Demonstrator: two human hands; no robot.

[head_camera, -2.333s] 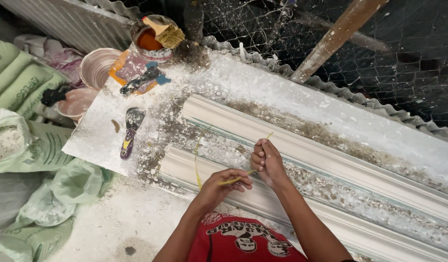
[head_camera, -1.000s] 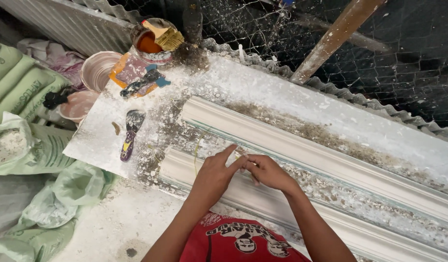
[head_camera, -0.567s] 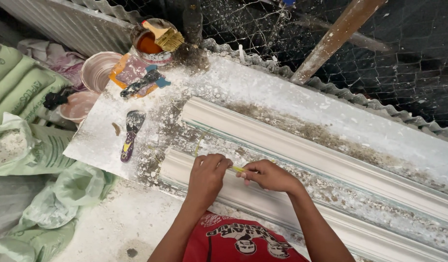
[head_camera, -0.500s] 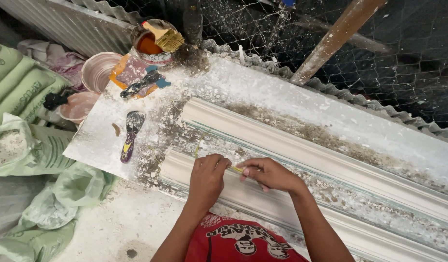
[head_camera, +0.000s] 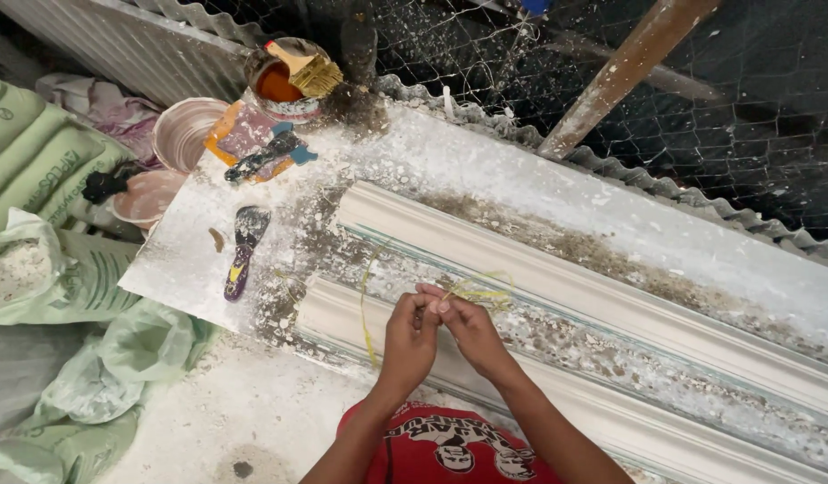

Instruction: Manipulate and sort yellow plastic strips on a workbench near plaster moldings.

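Observation:
My left hand (head_camera: pixel 408 339) and my right hand (head_camera: pixel 466 326) meet fingertip to fingertip over a long white plaster moulding (head_camera: pixel 611 358) on a dusty white board (head_camera: pixel 485 179). Both pinch a thin yellow-green fibre strand (head_camera: pixel 472 291). One end loops to the right of my fingers. The other end hangs down in a curve to the left of my left hand. The strand lies above the channel between the moulding's two raised ridges.
A putty knife with a purple handle (head_camera: pixel 242 251) lies on the board's left end. Behind it are a paint can with a brush (head_camera: pixel 288 76), another scraper (head_camera: pixel 266 154) and two bowls (head_camera: pixel 185 130). Green sacks (head_camera: pixel 46 233) sit left; wire mesh (head_camera: pixel 754 108) and a wooden pole (head_camera: pixel 624 76) stand behind.
My hands were apart with the strand stretched between them, then came together low on the moulding. Now they have lifted slightly, fingertips joined, and the strand loops out on both sides.

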